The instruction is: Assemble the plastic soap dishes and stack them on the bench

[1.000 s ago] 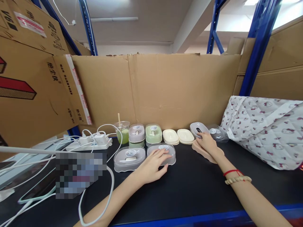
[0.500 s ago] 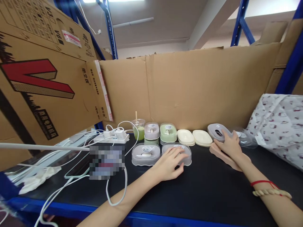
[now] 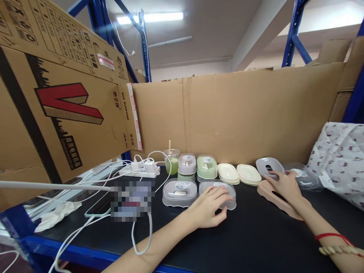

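My left hand point(image 3: 212, 206) lies with its fingers spread over the clear lid of a grey oval box point(image 3: 231, 193). Beside it on the left stands a matching grey box point(image 3: 179, 193) with a clear lid. My right hand point(image 3: 286, 186) reaches over a pink oval plastic piece point(image 3: 274, 196) with a slot, its thumb and fingers apart. Just behind its fingers sits a grey slotted plastic piece point(image 3: 269, 165). A clear plastic cover point(image 3: 305, 178) lies to the right of that hand. The right fingertips are partly hidden, so I cannot tell exactly what they touch.
Two cream trays point(image 3: 228, 173), a green box point(image 3: 207, 167) and a lilac box point(image 3: 187, 163) stand along the cardboard wall point(image 3: 241, 113). Nearby are a drink cup point(image 3: 171, 163), a power strip point(image 3: 140, 171), cables, a phone point(image 3: 99, 204) and a patterned bag point(image 3: 341, 163).
The whole view has shifted, so everything appears slightly lower and to the right. Both hands stay over about the same things; the boxes and the pink piece have not visibly moved.
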{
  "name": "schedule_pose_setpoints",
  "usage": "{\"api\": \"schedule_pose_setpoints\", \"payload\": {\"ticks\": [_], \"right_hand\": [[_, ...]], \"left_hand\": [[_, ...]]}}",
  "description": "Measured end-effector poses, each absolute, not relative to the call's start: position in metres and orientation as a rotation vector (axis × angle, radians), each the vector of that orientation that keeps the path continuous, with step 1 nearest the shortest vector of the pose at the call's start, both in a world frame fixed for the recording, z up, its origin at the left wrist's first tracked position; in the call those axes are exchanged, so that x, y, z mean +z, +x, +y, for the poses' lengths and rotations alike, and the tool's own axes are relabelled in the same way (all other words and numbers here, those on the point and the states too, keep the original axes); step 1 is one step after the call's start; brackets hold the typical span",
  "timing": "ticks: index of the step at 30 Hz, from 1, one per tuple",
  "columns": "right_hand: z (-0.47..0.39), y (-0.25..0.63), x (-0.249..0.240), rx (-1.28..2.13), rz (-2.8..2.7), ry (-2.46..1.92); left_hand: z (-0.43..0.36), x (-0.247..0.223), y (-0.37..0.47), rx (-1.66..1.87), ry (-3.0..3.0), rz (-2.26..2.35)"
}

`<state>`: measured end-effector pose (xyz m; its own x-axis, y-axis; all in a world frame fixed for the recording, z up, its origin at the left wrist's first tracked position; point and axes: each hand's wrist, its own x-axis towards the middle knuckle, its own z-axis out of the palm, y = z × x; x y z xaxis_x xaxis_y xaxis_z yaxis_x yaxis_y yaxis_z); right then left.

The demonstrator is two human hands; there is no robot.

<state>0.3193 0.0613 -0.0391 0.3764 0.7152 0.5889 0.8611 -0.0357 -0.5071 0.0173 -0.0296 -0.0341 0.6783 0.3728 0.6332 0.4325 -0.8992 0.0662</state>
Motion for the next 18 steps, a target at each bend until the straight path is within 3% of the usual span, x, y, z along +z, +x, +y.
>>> {"api": "schedule_pose_setpoints", "payload": {"ticks": [13,18], "right_hand": [[0.036,0.299,-0.012,-0.16,-1.224,-1.566],[0.031,0.295,-0.008,-0.097,-1.199,-1.678]], "left_hand": [[-0.03,-0.028,0.014,-1.002,-2.794,-0.637],[-0.03,-0.027,0.013,-0.958,-2.773,-0.633]]}}
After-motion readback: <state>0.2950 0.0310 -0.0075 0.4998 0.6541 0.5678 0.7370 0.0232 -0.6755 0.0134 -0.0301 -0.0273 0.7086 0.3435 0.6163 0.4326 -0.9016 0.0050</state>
